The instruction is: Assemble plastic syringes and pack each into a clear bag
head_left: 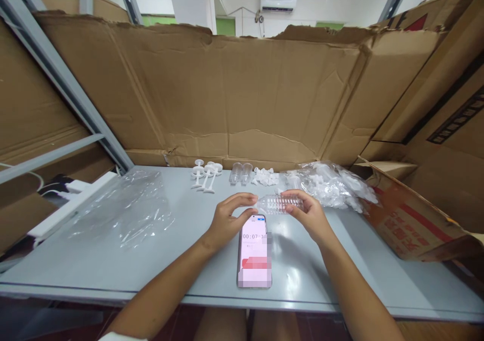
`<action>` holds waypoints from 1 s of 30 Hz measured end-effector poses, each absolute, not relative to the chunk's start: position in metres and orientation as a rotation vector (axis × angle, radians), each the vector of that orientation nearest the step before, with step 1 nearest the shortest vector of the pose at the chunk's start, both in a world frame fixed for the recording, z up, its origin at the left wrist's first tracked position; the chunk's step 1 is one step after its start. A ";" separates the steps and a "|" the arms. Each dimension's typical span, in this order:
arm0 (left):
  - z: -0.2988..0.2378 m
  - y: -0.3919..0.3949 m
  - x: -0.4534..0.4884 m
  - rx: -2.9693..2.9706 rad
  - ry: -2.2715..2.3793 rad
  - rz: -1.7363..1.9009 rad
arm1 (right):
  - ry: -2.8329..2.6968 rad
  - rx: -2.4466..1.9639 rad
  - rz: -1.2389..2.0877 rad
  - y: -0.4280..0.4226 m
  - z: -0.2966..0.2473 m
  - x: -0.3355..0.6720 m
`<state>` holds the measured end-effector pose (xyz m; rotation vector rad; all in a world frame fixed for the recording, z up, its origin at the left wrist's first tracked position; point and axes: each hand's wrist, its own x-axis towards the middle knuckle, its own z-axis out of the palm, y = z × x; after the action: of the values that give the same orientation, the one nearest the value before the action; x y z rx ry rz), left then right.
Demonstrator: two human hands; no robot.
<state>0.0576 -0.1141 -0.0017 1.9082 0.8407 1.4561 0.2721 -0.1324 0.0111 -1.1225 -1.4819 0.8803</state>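
My right hand (pixel 307 211) grips a small clear ribbed plastic tube (pixel 278 203), held level above the grey table (pixel 113 260). My left hand (pixel 230 217) is at the tube's left end, thumb and fingers curled toward its tip, and I cannot make out anything in them. Just below both hands a phone (pixel 255 252) lies flat with a timer on its screen. Behind the hands lie white plungers (pixel 206 173), two more clear tubes (pixel 241 172) and a heap of small white caps (pixel 265 177).
A clear bag of white plastic parts (pixel 333 182) lies at the right rear, an empty clear bag (pixel 124 205) at the left. Cardboard sheets (pixel 227 94) wall the table's back and sides. A printed carton (pixel 412 220) stands at the right edge. A white power strip (pixel 70 202) rests at the left.
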 end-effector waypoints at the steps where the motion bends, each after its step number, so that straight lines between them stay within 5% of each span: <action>1: -0.002 -0.114 0.058 1.929 0.829 1.484 | -1.464 -1.121 0.907 -0.132 0.010 0.272; 19: -0.007 -0.111 0.055 2.064 0.863 1.434 | -1.443 -1.145 0.922 -0.131 0.010 0.271; 30: 0.001 -0.110 0.046 2.565 0.498 1.489 | -1.296 -1.022 1.281 -0.132 0.008 0.269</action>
<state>0.0460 -0.1100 0.0008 2.5647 0.4978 1.4893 0.2694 -0.1324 0.0081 -1.0222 -1.2965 1.2815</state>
